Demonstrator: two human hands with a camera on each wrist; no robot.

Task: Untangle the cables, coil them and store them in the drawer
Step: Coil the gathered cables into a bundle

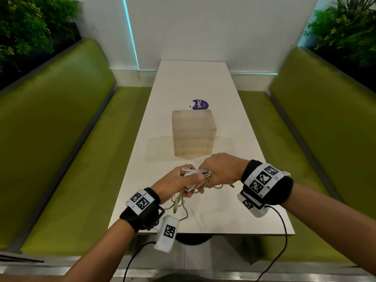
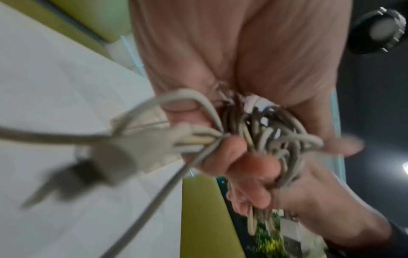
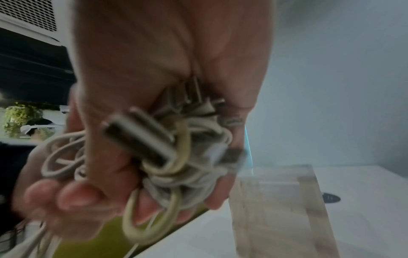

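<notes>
both hands clutch a tangled cable bundle above the near end of the table

nearest the camera, two bare forearms reach in, each wearing a black wrist strap with white printed marker tags and a thin black lead trailing back off the near table edge. the left hand [image 1: 179, 181] sits low and left of centre, its fingers curled round a tangled bundle of off-white cables [image 1: 195, 178], thumb lying across the top of the strands. the right hand [image 1: 220, 169] is touching that bundle from the right, knuckles up, its fingers likewise closed on the same knot, so the two hands meet over it. loose loops and a plug end [image 1: 175, 210] hang from the bundle down toward the white rectangular tabletop [image 1: 234, 210], on the near left of the hands; whether they touch the surface cannot be told. in the left wrist view a blurred grey plug with metal prongs [image 2: 106, 162] dangles close to the lens, with thin cords wrapped through the fingers [image 2: 253, 167]. in the right wrist view a flat metal connector [image 3: 141, 137] pokes out of the clenched strands.

just beyond the hands, in the middle of the table, stands a translucent pale plastic drawer block [image 1: 193, 135], its stacked drawers all shut. behind it lies a round purple sticker with white lettering [image 1: 200, 104].

green padded benches [image 1: 71, 119] flank the table left and right. a white wall closes the far end, with leafy plants [image 1: 24, 27] in both far corners.
</notes>
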